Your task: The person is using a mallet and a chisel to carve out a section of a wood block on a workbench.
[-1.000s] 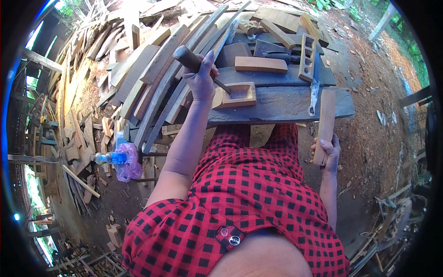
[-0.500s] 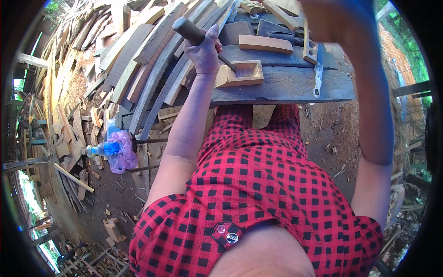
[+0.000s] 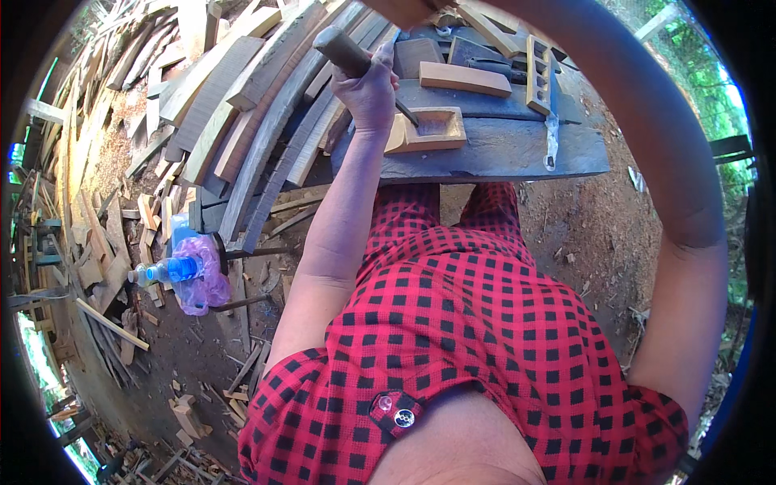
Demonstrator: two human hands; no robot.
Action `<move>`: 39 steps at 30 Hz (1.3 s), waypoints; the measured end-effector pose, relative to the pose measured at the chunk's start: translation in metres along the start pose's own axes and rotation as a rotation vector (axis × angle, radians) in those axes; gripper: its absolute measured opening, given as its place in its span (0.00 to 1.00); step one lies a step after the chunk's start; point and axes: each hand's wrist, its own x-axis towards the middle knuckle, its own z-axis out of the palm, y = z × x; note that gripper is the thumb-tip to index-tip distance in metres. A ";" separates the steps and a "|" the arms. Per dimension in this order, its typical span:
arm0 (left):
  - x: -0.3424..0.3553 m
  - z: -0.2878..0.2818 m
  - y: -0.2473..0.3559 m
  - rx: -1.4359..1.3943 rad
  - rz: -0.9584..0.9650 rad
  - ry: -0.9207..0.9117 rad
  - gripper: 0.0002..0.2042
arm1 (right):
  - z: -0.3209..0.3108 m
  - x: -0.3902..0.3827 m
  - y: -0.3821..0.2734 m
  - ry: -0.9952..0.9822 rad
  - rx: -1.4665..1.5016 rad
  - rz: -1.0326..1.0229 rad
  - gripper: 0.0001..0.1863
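Note:
My left hand (image 3: 365,95) is wrapped round the thick wooden handle of a chisel (image 3: 341,52). The chisel slants down to the right, its thin blade meeting the hollow of a pale wooden block (image 3: 428,142). That block, with a rectangular recess cut in it, lies on the dark plank bench (image 3: 501,153). My right arm arches over from the right, and my right hand (image 3: 408,11) is at the top edge, above and beyond the chisel handle. Its fingers are cut off by the picture's edge, so what it holds, if anything, is hidden.
On the bench are a smooth wooden bar (image 3: 465,79), a wooden frame with square openings (image 3: 538,74) and a narrow whitish strip (image 3: 552,141). Long boards (image 3: 267,113) are stacked to the left. Lower left, a bottle (image 3: 174,269) sits in a purple plastic bag (image 3: 206,283). Wood scraps litter the ground.
My right hand has swung leftward along the top, from above the bench's right side to above the chisel. The left hand still holds the chisel in the block's recess.

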 end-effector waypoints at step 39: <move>0.005 -0.003 -0.005 -0.047 -0.025 0.004 0.11 | 0.016 0.038 0.009 0.303 -0.001 -0.210 0.29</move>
